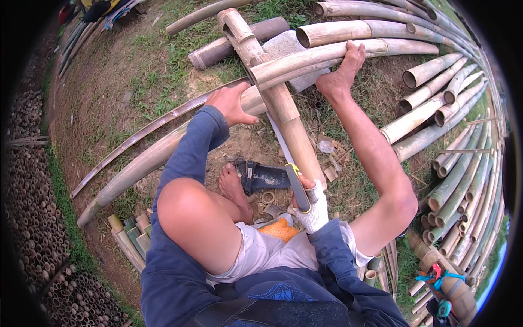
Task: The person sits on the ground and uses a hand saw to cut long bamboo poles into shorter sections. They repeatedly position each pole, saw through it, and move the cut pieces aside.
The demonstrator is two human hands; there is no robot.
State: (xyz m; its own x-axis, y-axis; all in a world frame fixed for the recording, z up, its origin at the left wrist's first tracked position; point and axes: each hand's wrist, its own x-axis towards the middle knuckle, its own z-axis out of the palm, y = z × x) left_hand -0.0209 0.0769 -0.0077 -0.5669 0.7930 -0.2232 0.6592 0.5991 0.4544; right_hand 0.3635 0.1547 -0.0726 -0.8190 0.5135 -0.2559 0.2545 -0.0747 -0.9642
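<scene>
My left hand (231,103), bare, is closed over the end of a long bamboo pole (144,155) that runs down to the lower left. That end lies against a thicker bamboo post (289,117) slanting away from me. In my right hand (310,206), which wears a white knitted glove, is the grey and yellow handle of a hand saw (298,188). Its pale blade reaches up beside the post toward the held pole; whether the teeth touch the pole I cannot tell. My raised right foot (344,71) rests on another bamboo pole (310,59) lying across the post.
Several cut bamboo poles (430,117) are stacked along the right side. A narrow split strip (125,143) lies beyond the held pole. Near my bare left foot (233,185) are a black sandal (267,177) and a cut bamboo ring (268,197). Many bundled bamboo ends (35,201) fill the far left.
</scene>
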